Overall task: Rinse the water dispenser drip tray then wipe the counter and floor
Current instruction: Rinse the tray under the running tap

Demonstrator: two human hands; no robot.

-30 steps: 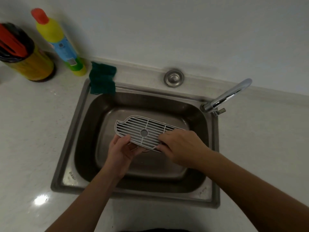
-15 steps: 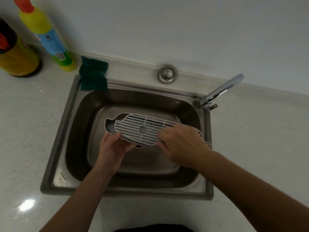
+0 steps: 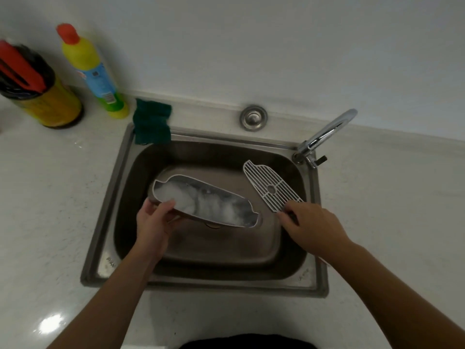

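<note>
Separating the two parts is the change: half a second ago the grate [image 3: 271, 188] lay on the tray [image 3: 211, 205], and now it is off. The right hand [image 3: 309, 225] pinches the grate's near end over the right side of the sink [image 3: 108, 197], near the tap [image 3: 327, 132]. The left hand [image 3: 153, 222] grips the tray's left end, thumb on its rim, over the sink's middle. Both parts seem ready for rinsing; no water runs yet.

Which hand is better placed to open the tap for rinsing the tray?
Probably the right hand: it is on the same side as the tap, though it must first put down the grille. The left hand holds the tray farther away.
</note>
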